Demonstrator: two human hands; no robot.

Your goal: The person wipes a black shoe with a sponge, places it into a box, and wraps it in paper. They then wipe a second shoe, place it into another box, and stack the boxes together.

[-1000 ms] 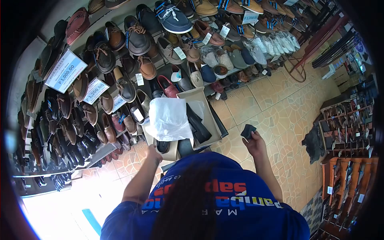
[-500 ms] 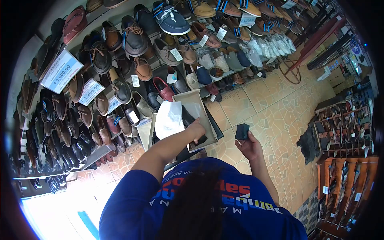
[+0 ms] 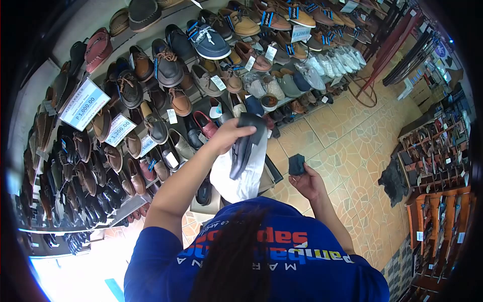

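My left hand (image 3: 230,136) is closed on a black shoe (image 3: 242,153), holding it up over crumpled white paper (image 3: 240,182). The fingers are partly hidden behind the shoe. To the right, my right hand (image 3: 308,184) holds a small dark cloth or sponge (image 3: 297,164) between thumb and fingers, apart from the shoe. The paper lies over an open box, which it mostly hides. Another black shoe (image 3: 204,193) sits low beside the paper, left of it.
Shelves of shoes with price signs (image 3: 85,104) fill the left and top. Tiled floor (image 3: 332,136) lies to the right, with a dark crumpled item (image 3: 394,182) on it. Belts hang at the upper right; wooden racks (image 3: 440,221) stand at the right edge.
My left hand has come up out of the box with the black shoe, moving slightly left. The white paper now covers more of the box. My right hand has shifted slightly left, still holding the dark piece.
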